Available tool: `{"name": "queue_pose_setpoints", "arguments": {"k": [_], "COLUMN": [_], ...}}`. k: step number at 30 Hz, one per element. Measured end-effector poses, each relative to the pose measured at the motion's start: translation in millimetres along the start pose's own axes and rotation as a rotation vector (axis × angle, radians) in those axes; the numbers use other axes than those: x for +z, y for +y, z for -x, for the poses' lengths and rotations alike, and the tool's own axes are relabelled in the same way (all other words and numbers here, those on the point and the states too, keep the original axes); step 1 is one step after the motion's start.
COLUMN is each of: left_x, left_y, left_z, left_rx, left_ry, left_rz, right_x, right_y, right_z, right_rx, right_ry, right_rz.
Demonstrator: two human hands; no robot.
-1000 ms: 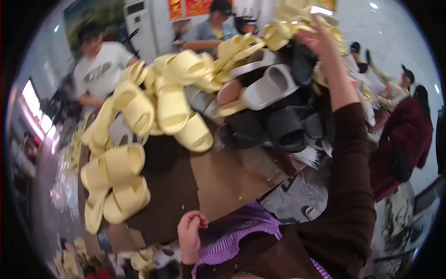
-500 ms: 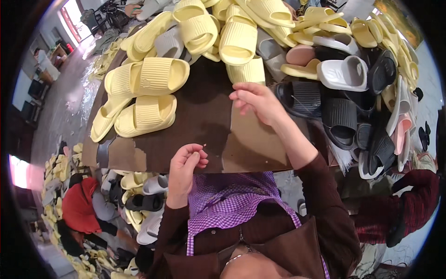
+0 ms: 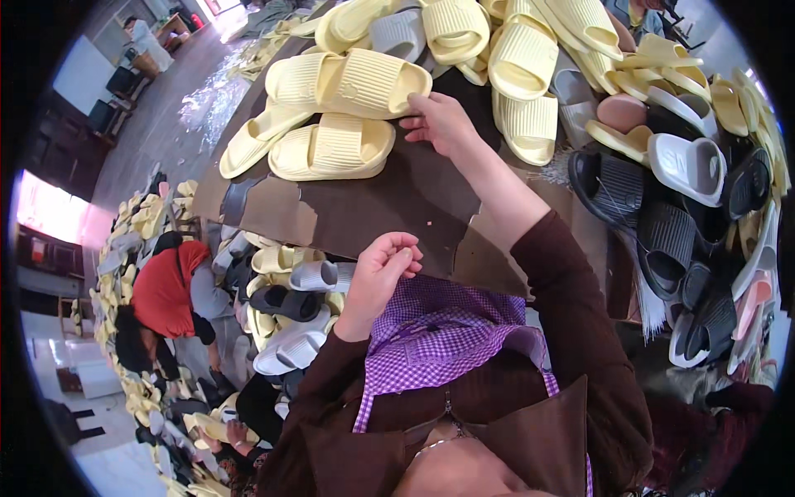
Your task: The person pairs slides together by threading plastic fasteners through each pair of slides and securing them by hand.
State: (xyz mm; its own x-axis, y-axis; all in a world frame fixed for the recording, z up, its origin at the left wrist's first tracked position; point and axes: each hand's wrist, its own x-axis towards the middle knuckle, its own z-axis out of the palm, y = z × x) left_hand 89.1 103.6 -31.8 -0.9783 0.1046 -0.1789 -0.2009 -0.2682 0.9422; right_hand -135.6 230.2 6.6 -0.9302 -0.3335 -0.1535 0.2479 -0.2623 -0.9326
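Note:
My right hand reaches across the brown table top, and its fingertips grip the end of a pale yellow ribbed slipper. That slipper lies on top of two more yellow slippers at the table's left. My left hand rests at the near table edge above my purple checked apron. Its fingers are curled in against the thumb, and nothing shows in them.
Yellow slippers are heaped along the far side. Grey, black and pink slippers are piled on the right. A person in a red top crouches on the floor at the left among more slippers.
My right hand moved left from the table's middle onto the top yellow slipper of the stack. My left hand stayed at the near edge. The view shifted closer to the table.

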Motion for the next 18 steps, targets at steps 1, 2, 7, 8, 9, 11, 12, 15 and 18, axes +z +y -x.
{"name": "queue_pose_setpoints", "arguments": {"k": [1, 2, 7, 8, 9, 11, 12, 15, 18], "left_x": [-1.9, -4.6, -41.6, -45.4, -47.7, -46.9, -43.3, -43.8, -30.8], "left_y": [2.3, 5.2, 23.2, 29.2, 38.2, 47.2, 53.1, 39.4, 31.9], "left_z": [1.2, 1.7, -12.3, -19.5, -22.3, -31.5, -34.0, -43.3, -50.6], "left_rx": [0.002, 0.031, 0.208, 0.252, 0.318, 0.365, 0.395, 0.390, 0.377], "left_ry": [0.007, 0.043, 0.251, 0.278, 0.295, 0.316, 0.336, 0.366, 0.314], "left_rz": [-0.005, -0.023, -0.057, -0.049, -0.041, -0.026, 0.028, 0.127, 0.189], "right_x": [0.0, -1.7, -7.2, -19.4, -28.8, -44.7, -50.7, -64.2, -78.3], "right_y": [0.3, 1.2, -16.2, -19.8, -23.4, -26.2, -29.0, -24.6, -11.6], "right_z": [-4.6, -7.7, 37.8, 52.2, 69.3, 103.1, 122.4, 159.0, 194.6], "right_rx": [-0.036, -0.070, -0.128, -0.145, -0.158, -0.147, -0.166, -0.026, -0.048], "right_ry": [0.042, 0.086, 0.163, 0.193, 0.216, 0.216, 0.197, 0.142, 0.200], "right_rz": [-0.029, -0.058, -0.111, -0.086, -0.067, -0.016, 0.030, 0.207, 0.193]}}
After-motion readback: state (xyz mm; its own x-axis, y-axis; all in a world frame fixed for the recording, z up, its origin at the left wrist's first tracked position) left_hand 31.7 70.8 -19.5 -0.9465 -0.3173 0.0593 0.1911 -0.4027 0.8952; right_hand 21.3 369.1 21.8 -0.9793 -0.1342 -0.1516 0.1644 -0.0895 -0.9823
